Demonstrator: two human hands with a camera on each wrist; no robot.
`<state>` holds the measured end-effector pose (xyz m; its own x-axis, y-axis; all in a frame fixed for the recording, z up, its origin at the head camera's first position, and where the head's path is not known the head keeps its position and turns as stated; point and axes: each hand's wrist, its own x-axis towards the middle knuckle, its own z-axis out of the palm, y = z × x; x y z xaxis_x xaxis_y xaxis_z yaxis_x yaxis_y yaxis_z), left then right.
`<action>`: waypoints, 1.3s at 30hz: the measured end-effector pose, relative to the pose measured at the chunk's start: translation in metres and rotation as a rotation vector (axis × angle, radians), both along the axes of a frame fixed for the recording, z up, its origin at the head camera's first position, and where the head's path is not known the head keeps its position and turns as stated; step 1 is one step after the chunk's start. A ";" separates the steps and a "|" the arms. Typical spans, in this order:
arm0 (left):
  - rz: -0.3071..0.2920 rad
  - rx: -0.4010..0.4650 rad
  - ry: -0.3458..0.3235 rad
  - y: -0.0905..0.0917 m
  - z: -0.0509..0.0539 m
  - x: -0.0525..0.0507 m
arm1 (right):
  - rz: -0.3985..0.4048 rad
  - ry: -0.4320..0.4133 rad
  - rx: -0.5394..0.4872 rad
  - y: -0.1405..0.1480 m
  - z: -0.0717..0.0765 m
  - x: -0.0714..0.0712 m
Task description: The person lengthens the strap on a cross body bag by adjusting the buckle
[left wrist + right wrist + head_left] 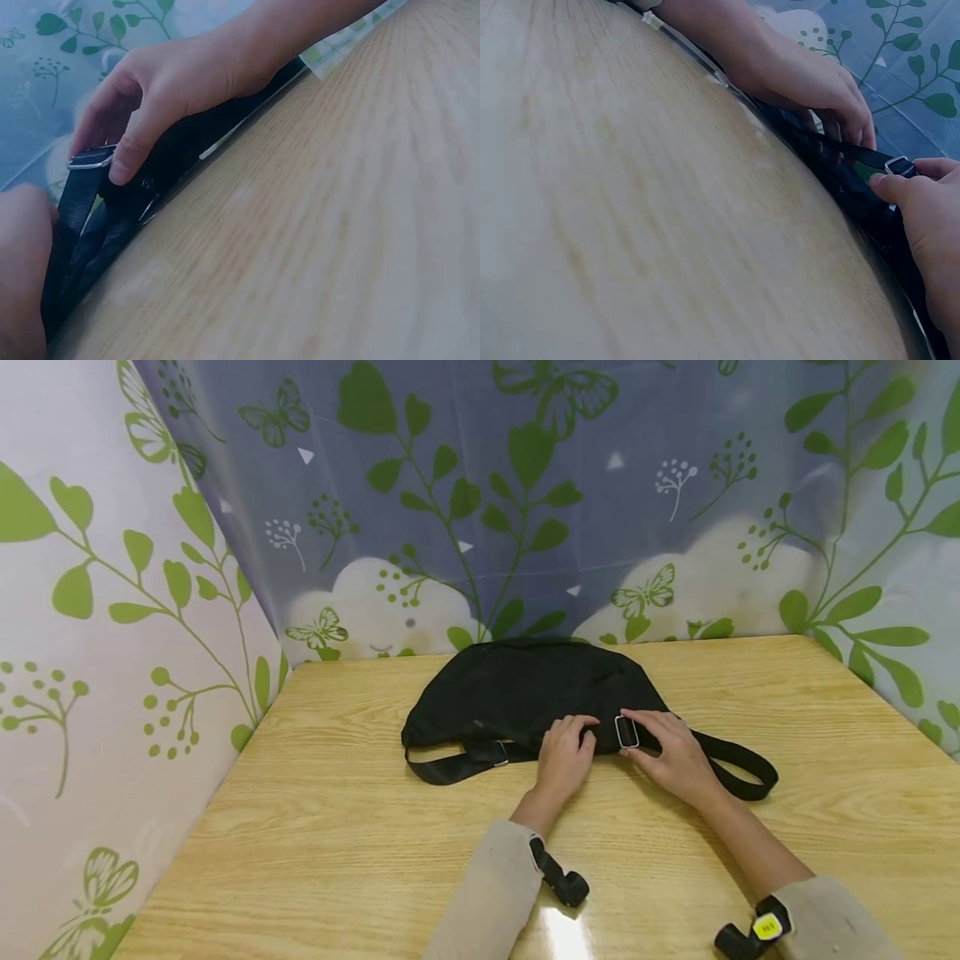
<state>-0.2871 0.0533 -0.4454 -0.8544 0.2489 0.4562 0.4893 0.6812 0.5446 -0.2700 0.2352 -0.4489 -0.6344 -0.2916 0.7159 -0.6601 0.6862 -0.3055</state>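
A black sling bag (525, 689) lies on the wooden table near its back edge. My right hand (675, 756) pinches the rectangular metal strap slider (627, 732) between thumb and fingers, holding it up off the table. Left of it, my left hand (566, 756) grips the black strap (862, 155), its fingers bent over it. Between the two hands the strap runs taut, as the right wrist view shows. A second metal buckle (501, 753) sits on the strap at the bag's lower left. The left fingertips are partly hidden in the head view.
A strap loop (750, 772) spreads on the table (300, 843) to the right of the bag. Printed cloth (450, 527) with leaves and butterflies hangs behind and at both sides. Black wrist straps (558, 872) sit over the beige sleeves.
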 end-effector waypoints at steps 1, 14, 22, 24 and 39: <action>0.026 0.016 0.007 0.000 0.000 0.000 | -0.002 0.000 -0.003 0.000 0.000 0.000; -0.019 0.163 0.014 -0.002 -0.003 -0.003 | 0.026 -0.034 -0.017 0.000 0.002 0.002; -0.172 0.197 0.031 -0.002 -0.004 -0.002 | 0.095 -0.049 0.035 -0.001 0.002 0.002; -0.184 0.188 0.033 -0.002 -0.004 -0.002 | 0.107 -0.048 0.048 -0.001 0.002 0.001; 0.034 0.108 0.080 -0.002 -0.003 -0.004 | 0.024 -0.025 -0.031 -0.002 0.003 0.003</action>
